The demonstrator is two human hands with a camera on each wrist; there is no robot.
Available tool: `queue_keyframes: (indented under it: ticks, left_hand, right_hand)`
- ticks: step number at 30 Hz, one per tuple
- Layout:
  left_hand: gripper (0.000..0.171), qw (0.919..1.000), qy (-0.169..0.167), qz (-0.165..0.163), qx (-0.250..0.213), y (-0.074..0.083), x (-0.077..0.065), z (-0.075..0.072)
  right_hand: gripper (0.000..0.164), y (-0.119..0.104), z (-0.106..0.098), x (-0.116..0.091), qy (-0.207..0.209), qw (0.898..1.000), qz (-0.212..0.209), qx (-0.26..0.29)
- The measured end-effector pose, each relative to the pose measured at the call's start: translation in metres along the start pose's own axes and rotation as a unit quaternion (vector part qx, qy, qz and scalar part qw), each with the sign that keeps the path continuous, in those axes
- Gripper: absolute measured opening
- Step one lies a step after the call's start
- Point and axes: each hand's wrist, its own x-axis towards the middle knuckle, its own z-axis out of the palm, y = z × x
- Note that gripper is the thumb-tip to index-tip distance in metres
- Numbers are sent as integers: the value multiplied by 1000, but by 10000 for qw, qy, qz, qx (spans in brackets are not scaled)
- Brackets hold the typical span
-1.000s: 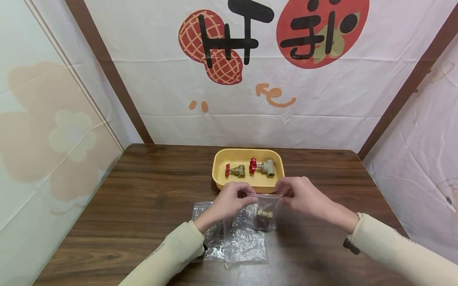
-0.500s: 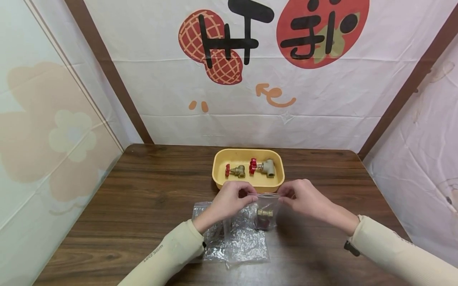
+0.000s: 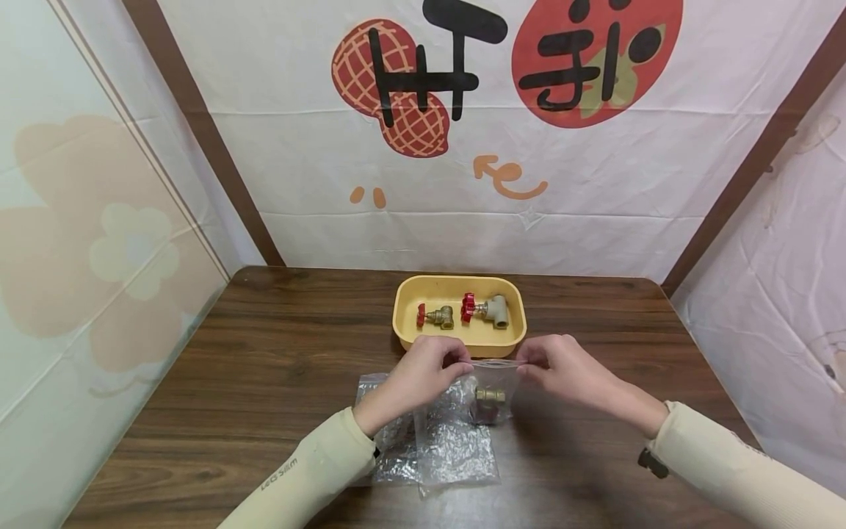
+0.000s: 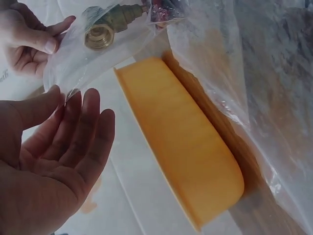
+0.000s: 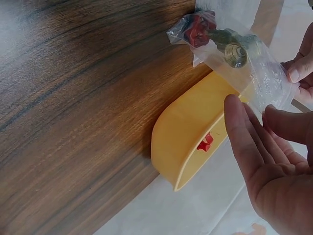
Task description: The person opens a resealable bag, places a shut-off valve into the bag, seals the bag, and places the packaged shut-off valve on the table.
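A clear zip-lock bag [image 3: 496, 378] hangs between my two hands, with a brass valve [image 3: 490, 395] inside it. Its red handwheel [image 5: 199, 29] lies at the bottom of the bag in the right wrist view. My left hand [image 3: 432, 371] pinches the left end of the bag's zip edge between thumb and fingers. At the other end of that edge, my right hand [image 3: 562, 371] pinches the plastic the same way. In the left wrist view the valve's threaded opening [image 4: 99, 37] faces the bag's mouth.
Behind the hands stands a yellow tray [image 3: 403, 342] holding a small brass valve [image 3: 441, 317] and a grey-bodied valve [image 3: 496, 311], both with red handwheels. Flat plastic bags [image 3: 457, 459] lie on the wooden table [image 3: 264, 367] under the left forearm. A printed cloth [image 3: 317, 242] hangs beyond the table.
Both hands stay at the ends of the bag's top edge. The right hand has shifted slightly right and down, and the valve hangs a little differently within the bag.
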Motion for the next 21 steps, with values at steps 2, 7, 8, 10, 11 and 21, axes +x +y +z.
queue_keyframes:
  ticks: [2,7,8,10,11,21]
  left_hand:
    - [8,10000,17,-28,-31,0,0,0]
    - [7,9998,104,-116,-86,-4,-1,-1]
    - [6,9998,122,-114,-93,-5,-1,-1]
    - [6,9998,160,-103,-81,-6,-1,-1]
    - [5,9998,170,-99,-83,-7,-1,-2]
    - [6,9994,96,-181,-261,-2,-1,-4]
  right_hand:
    - [15,1,0,0,-20,10000,35,68]
    - [11,3,-1,-1,-63,9997,156,203]
    - [11,4,-1,-1,-71,9996,183,223]
    - [10,5,-2,0,-76,9995,222,233]
    - [10,5,-2,0,-78,9994,234,231]
    - [12,5,-6,0,-63,9998,141,125]
